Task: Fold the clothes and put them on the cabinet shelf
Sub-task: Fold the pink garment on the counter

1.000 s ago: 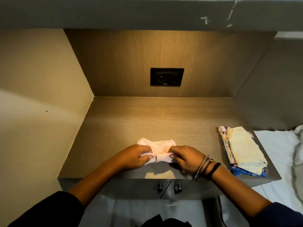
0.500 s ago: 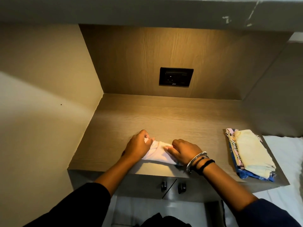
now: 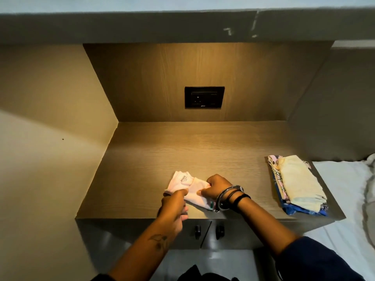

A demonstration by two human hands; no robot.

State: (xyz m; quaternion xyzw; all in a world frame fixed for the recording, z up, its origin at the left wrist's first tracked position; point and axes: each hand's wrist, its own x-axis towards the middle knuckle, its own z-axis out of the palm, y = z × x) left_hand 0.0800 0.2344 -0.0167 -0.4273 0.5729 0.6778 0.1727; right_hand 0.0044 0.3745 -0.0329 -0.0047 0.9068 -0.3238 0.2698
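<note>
Currently: both hands, left and right, pinching pink garment, lower centre worktop; advisable: align edges, press crease flat.

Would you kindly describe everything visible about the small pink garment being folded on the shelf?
The pink garment is a small, pale pink piece of soft cloth, partly folded into a rumpled wedge. A printed label reading "max" faces up near its far corner. It lies on the wooden shelf near the front edge. The left hand pinches its near-left edge; the right hand grips its right side, hiding that part.
</note>
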